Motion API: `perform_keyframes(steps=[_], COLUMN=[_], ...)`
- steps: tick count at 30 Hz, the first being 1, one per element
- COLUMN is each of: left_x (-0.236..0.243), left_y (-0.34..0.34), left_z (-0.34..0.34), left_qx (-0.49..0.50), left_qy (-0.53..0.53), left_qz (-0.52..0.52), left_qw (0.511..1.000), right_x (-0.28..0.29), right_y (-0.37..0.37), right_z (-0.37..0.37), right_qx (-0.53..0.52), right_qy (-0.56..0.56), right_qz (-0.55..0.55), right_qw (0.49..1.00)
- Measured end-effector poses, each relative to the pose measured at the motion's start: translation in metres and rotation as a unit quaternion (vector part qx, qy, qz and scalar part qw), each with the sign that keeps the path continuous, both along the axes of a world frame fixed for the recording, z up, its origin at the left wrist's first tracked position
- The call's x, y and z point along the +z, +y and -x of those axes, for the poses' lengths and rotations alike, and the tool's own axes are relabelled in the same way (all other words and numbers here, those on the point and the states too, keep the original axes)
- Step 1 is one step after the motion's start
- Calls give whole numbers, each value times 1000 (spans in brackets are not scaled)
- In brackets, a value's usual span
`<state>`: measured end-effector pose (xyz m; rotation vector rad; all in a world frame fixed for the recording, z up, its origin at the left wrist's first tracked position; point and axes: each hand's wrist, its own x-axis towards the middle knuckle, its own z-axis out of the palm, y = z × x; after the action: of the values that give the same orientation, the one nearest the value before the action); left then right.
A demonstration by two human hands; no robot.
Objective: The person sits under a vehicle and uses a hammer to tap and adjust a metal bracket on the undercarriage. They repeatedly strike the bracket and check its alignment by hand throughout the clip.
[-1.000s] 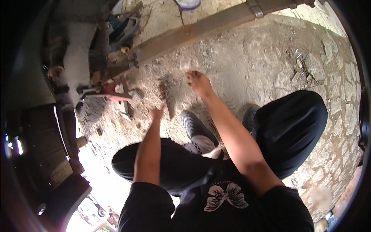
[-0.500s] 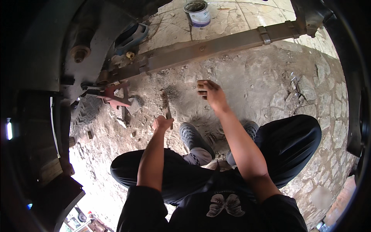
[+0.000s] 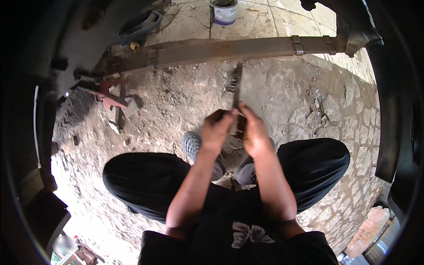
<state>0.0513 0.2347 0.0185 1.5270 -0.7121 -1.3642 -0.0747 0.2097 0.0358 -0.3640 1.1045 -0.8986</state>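
Observation:
A long brush (image 3: 234,79) with dark bristles along one side points away from me over the dirt ground, slightly blurred. Both of my hands meet at its lower end, above my shoes. My left hand (image 3: 219,126) is closed around it from the left. My right hand (image 3: 253,129) wraps it from the right, fingers curled. The part between my palms is partly hidden, so I cannot make out its shape. My grey shoes (image 3: 193,146) are on the ground between my knees.
A rusty beam (image 3: 260,48) crosses ahead, with a paint can (image 3: 223,17) and blue-grey plastic piece (image 3: 139,28) beyond. A red stand (image 3: 110,95) and tyre (image 3: 75,110) are at left. Dark vehicle parts (image 3: 388,132) flank me. Stone bits (image 3: 322,108) lie at right.
My left hand took hold of the brush on the ground and has brought it to the centre. My right hand moved down from its open position and closed on it too.

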Motion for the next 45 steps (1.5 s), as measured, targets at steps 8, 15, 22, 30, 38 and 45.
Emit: perform_keyframes(steps=[8, 15, 22, 30, 38, 45], left_x=[33, -2, -15, -18, -33, -28], left_y=[-5, -14, -41, -40, -37, -39], left_z=[61, 55, 69, 87, 76, 89], left_qx=[-214, -153, -104, -132, -133, -158], left_qy=[-132, -154, -103, -92, -116, -128], left_qz=[203, 86, 61, 90, 80, 105], left_qw=[946, 972, 987, 983, 981, 973], right_x=[77, 121, 90, 92, 94, 96], right_y=[-29, -139, -172, -169, -175, -206], right_z=[93, 192, 194, 194, 202, 225], right_qx=[111, 122, 160, 166, 155, 124], right_qy=[398, 822, 895, 900, 893, 892], right_qz=[151, 320, 192, 182, 221, 247], right_qw=[898, 455, 369, 360, 361, 358])
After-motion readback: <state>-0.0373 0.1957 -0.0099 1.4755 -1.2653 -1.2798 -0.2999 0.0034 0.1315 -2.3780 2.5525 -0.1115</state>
